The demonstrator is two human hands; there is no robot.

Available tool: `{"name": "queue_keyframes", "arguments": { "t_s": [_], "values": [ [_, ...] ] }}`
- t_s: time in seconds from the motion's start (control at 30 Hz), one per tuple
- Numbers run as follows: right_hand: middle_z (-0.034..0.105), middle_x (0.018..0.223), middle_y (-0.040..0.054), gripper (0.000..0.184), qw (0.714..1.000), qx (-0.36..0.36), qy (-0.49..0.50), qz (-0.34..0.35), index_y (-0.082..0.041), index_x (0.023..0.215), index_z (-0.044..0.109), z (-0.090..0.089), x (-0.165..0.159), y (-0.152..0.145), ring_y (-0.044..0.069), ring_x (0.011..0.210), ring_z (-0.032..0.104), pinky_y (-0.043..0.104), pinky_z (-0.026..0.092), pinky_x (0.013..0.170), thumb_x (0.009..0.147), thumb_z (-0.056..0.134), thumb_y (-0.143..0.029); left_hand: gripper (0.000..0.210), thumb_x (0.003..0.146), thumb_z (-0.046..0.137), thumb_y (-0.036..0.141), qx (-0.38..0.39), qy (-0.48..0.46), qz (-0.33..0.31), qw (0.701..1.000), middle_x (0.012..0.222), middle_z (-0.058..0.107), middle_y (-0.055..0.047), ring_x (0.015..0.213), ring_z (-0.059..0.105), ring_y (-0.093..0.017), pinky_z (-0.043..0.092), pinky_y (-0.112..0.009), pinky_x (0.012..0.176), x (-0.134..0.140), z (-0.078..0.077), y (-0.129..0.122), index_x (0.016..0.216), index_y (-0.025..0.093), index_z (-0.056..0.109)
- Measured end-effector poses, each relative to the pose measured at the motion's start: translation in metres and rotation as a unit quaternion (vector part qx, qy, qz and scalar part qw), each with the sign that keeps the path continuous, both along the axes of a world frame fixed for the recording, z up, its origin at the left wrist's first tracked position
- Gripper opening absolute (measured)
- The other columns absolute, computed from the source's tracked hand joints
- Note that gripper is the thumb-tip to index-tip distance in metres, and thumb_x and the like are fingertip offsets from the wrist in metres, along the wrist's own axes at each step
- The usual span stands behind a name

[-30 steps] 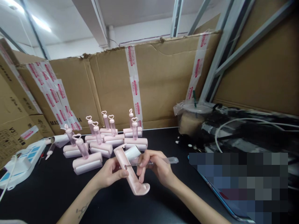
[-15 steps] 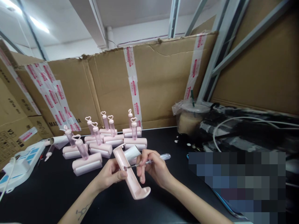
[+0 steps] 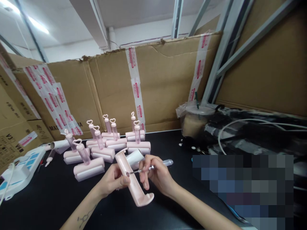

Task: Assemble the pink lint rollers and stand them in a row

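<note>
My left hand grips a pink lint roller cover, its hollow inside turned toward me and tilted. A clear-handled screwdriver is in my right hand, its tip meeting the small round hole in the middle of the cover. Behind the cover shows a white roll, partly hidden by it and my fingers. Just beyond my left hand stands a pink lint roller with a heart-shaped loop on its clear handle.
Several more pink lint rollers stand behind. At left lie a loose roll and a white power strip. A bagged drink cup stands back right beside cables. A cardboard wall closes off the back.
The view has shifted very slightly. Both hands keep their hold, and the screwdriver tip stays at the cover's hole.
</note>
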State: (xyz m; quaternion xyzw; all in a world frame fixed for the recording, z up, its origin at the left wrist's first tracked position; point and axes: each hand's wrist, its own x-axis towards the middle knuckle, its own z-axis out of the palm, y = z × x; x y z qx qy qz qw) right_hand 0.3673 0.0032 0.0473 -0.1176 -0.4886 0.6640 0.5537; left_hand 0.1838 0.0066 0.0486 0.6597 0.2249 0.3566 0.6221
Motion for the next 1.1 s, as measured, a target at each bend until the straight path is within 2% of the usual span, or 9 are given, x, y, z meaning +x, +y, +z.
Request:
{"name": "queue_keyframes", "arguments": {
  "t_s": [0.27, 1.1],
  "values": [
    [0.064, 0.049, 0.0043, 0.021, 0.999, -0.032, 0.004, -0.001, -0.015, 0.057, 0.049, 0.0007, -0.0029, -0.0012, 0.012, 0.029, 0.054, 0.019, 0.038, 0.031, 0.074, 0.039, -0.016, 0.042, 0.068, 0.065, 0.051, -0.021, -0.007, -0.014, 1.000, 0.048, 0.036, 0.007, 0.036, 0.025, -0.001, 0.018, -0.015, 0.034, -0.0020, -0.0092, 0.0034, 0.070, 0.012, 0.048],
    [0.063, 0.048, 0.0019, 0.018, 0.995, -0.092, 0.011, -0.023, -0.016, 0.055, 0.047, -0.0031, -0.0080, -0.0038, 0.011, 0.029, 0.052, 0.016, 0.037, 0.030, 0.073, 0.043, -0.017, 0.047, 0.065, 0.065, 0.057, -0.078, -0.008, -0.027, 0.997, 0.039, 0.031, 0.010, 0.030, 0.021, 0.000, 0.015, -0.014, 0.029, 0.0004, -0.0087, 0.0020, 0.062, 0.015, 0.044]
  ]
}}
